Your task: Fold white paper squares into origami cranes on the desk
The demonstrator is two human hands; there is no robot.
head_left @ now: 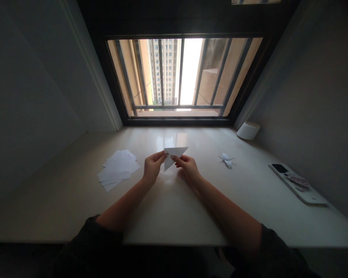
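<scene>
Between my two hands, a white sheet of paper folded into a triangle (175, 151) is held up over the white ledge. My left hand (153, 166) pinches its left corner, thumb on the near face. On the lower slanted side, my right hand (187, 165) grips the paper between thumb and fingers. One point of the triangle reaches to the upper right and another hangs down. A folded paper crane (226, 160) lies to the right of my hands. Left of them is a loose pile of white paper sheets (117, 168).
A white phone (297, 184) with a ring grip or ornament lies at the right by the wall. Behind it a white cylindrical object (248, 131) stands against the wall. A dark-framed window (178, 121) with bars closes off the back of the ledge (162, 216).
</scene>
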